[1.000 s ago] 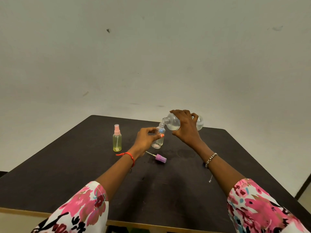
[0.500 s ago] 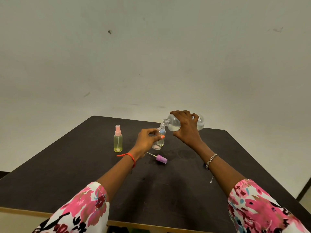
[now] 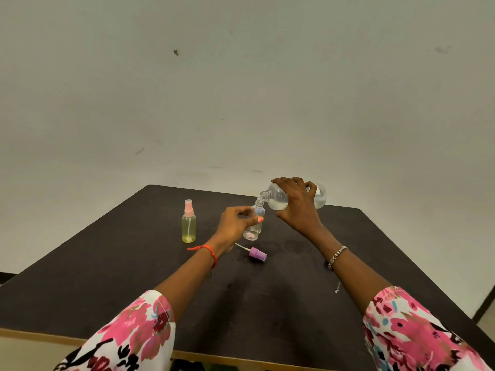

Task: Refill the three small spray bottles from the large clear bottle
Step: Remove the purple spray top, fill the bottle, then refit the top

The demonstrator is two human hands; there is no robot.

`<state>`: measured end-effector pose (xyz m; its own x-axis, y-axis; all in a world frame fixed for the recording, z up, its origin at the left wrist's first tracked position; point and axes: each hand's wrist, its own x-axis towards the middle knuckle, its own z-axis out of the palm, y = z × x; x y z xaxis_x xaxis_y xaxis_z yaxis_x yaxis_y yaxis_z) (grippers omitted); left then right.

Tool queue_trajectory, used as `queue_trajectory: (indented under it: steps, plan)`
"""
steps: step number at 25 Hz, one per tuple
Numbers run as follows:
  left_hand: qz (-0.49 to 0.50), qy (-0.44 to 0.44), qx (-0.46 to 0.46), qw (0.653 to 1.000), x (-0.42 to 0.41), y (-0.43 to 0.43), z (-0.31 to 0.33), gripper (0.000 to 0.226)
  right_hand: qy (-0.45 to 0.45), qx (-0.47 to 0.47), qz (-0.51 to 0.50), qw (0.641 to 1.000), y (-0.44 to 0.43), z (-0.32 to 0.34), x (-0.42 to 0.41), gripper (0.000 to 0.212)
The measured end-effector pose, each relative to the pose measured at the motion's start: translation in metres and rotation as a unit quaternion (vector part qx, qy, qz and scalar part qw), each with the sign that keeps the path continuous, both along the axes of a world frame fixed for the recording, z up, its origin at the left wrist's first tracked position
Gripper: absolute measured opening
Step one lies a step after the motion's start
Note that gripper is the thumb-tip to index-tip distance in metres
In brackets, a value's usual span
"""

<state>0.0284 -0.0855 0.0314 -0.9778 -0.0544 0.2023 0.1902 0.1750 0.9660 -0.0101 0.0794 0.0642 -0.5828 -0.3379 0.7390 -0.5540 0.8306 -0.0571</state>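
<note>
The large clear bottle [image 3: 277,202] hangs tipped nearly level over the far part of the dark table [image 3: 107,263]. Its open neck points left and slightly down at the mouth of a small clear bottle [image 3: 253,231]; whether the two necks touch, or whether liquid is running, I cannot tell. The right hand [image 3: 297,210] lies over the big bottle from above, fingers curled round its body. The left hand [image 3: 233,223] pinches the small clear bottle between thumb and fingers, leaning it a little toward the spout, its base down at the table.

What could go wrong, as I judge it: the small mouth is narrow, so a slight drift of either neck would send liquid down the outside and onto the table. Tipping the big bottle further could bring a sudden gush and overflow. The small bottle is light and held only by a pinch, so wet fingers might let it slip. The loose purple spray head [image 3: 258,254], lying just beside the left wrist, could be knocked or rolled away.

Counted: one large bottle; two small bottles in view, the open clear one and a yellowish spray bottle [image 3: 188,227] with a pink top standing upright to its left; a third is not visible. One loose spray head.
</note>
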Motion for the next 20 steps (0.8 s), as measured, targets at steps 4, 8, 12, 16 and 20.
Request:
queue_trajectory:
  steps: [4,8,12,16,20]
  plan:
    - [0.000,0.000,0.008,1.000,-0.0019,-0.0002,-0.0024,0.042,0.011,0.003,-0.003,1.000,-0.0002,-0.0009,0.0013,0.060]
    - [-0.002,-0.005,0.004,1.000,-0.0016,-0.0005,-0.0029,0.044,0.006,0.001,-0.005,1.000,-0.0003,-0.0011,0.0025,0.061]
    - [0.000,-0.007,-0.001,1.000,-0.0011,-0.0011,-0.0030,0.044,0.004,0.009,-0.012,1.000,-0.0001,-0.0004,0.0033,0.063]
    - [-0.001,-0.003,-0.001,1.000,0.0005,-0.0010,-0.0019,0.042,0.007,0.011,-0.014,1.000,-0.0001,-0.0002,0.0037,0.062]
    - [-0.001,-0.004,-0.001,1.000,0.0033,-0.0006,-0.0012,0.042,0.010,0.016,-0.012,1.000,-0.0002,-0.0009,0.0045,0.061]
